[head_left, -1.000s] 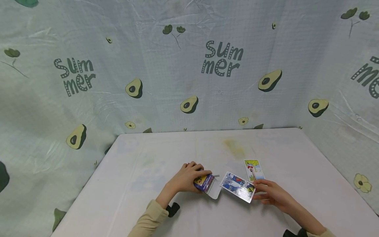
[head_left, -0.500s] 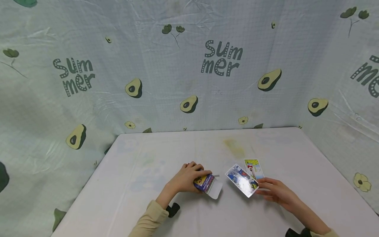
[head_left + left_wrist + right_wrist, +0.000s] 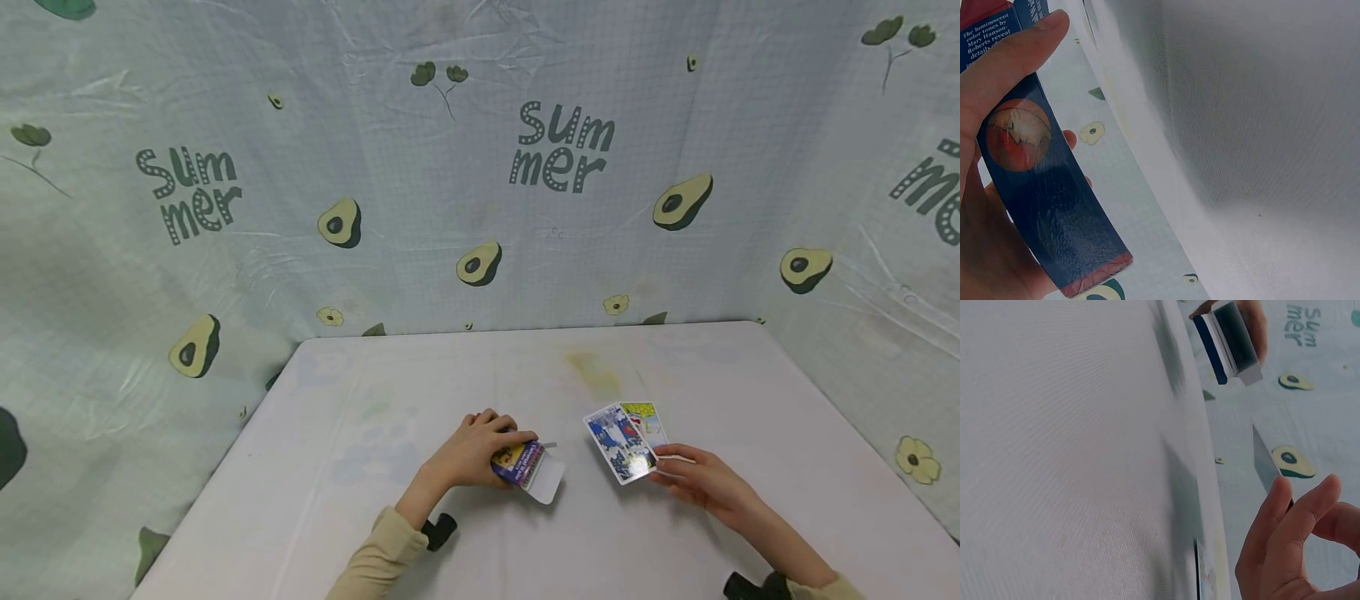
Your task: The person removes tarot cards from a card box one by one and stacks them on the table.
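Note:
My left hand [image 3: 476, 450] grips a dark blue tarot card box [image 3: 517, 463], thumb over its printed side. The box's white end flap hangs out toward the right. In the right wrist view, the open mouth of the box [image 3: 1235, 340] shows. With its fingertips, my right hand [image 3: 705, 483] pinches a tarot card [image 3: 617, 443] by its near right corner, picture side up. That card is raised off the table and tilted, seen nearly edge-on in the right wrist view. Behind it, a second tarot card [image 3: 651, 419] with a yellow top lies on the table, partly covered from sight.
A white cloth covers the table [image 3: 420, 383], which carries a faint yellow stain [image 3: 592, 373] near the back. Behind and at the sides hangs a pale curtain [image 3: 420, 167] printed with avocados and lettering. Each wrist wears a black strap.
My right hand has carried the pinched card away from the box, rightward and back, turning it until it overlaps the lying card in the head view. My left hand and the box stay put.

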### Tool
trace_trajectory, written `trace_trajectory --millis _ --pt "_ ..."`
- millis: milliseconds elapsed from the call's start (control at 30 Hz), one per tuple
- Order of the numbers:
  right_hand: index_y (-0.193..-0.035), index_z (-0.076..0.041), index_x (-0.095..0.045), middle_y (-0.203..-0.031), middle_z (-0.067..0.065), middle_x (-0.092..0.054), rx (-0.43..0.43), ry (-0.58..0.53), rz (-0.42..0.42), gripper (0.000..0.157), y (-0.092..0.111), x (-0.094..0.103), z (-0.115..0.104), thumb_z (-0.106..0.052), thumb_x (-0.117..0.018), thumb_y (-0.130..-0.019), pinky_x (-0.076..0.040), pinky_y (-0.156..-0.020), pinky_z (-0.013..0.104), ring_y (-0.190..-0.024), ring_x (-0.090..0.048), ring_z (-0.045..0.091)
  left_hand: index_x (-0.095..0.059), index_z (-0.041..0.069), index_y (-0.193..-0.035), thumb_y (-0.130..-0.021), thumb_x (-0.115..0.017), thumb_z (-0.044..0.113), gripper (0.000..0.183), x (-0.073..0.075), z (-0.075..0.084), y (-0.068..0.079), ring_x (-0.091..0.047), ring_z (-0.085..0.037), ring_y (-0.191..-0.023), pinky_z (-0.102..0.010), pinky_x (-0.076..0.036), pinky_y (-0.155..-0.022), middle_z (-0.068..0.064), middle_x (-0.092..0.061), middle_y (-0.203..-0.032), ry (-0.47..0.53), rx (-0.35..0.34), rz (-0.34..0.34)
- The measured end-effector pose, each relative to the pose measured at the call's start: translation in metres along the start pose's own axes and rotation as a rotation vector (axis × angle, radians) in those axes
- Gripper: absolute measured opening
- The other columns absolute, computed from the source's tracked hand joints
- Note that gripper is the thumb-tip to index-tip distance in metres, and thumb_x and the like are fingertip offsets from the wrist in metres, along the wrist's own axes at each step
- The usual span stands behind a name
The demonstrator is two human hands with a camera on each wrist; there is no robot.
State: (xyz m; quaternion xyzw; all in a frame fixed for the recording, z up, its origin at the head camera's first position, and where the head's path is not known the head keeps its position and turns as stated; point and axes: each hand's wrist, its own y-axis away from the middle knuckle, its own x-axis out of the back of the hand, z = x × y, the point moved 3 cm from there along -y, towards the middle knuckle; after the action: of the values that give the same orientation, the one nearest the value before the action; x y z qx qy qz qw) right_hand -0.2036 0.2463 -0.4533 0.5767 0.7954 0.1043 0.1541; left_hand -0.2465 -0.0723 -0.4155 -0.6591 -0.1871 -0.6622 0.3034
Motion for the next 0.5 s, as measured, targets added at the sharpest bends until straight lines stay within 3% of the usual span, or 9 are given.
trace_trajectory --millis 200,500 --pt "-0.117 -0.005 -0.047 -0.092 -0.003 -0.063 -0.002 -0.028 -0.002 0.033 -0.0019 0.0022 -0.001 -0.017 -0.055 -0.088 -0.049 -0.066 0.015 -0.085 -0.064 0.006 -0.046 0.036 -0.127 -0.066 -0.073 0.046 0.068 0.0002 0.0001 0.0002 -0.043 -0.013 -0.1 -0.037 -0.037 -0.082 0.005 -0.052 -0.112 -0.004 0.001 -0.001" --pt "-0.128 0.002 -0.037 -0.092 -0.004 -0.063 -0.046 -0.045 0.081 0.054 -0.0056 0.0058 -0.0026 -0.019 -0.06 -0.084 -0.049 -0.068 0.015 -0.085 -0.065 0.008 -0.045 0.035 -0.127 -0.066 -0.074 0.045 0.069 0.0005 -0.0003 -0.0009 -0.043 -0.014 -0.099 -0.038 -0.038 -0.081 0.005 -0.052 -0.112 0.001 -0.006 0.001"
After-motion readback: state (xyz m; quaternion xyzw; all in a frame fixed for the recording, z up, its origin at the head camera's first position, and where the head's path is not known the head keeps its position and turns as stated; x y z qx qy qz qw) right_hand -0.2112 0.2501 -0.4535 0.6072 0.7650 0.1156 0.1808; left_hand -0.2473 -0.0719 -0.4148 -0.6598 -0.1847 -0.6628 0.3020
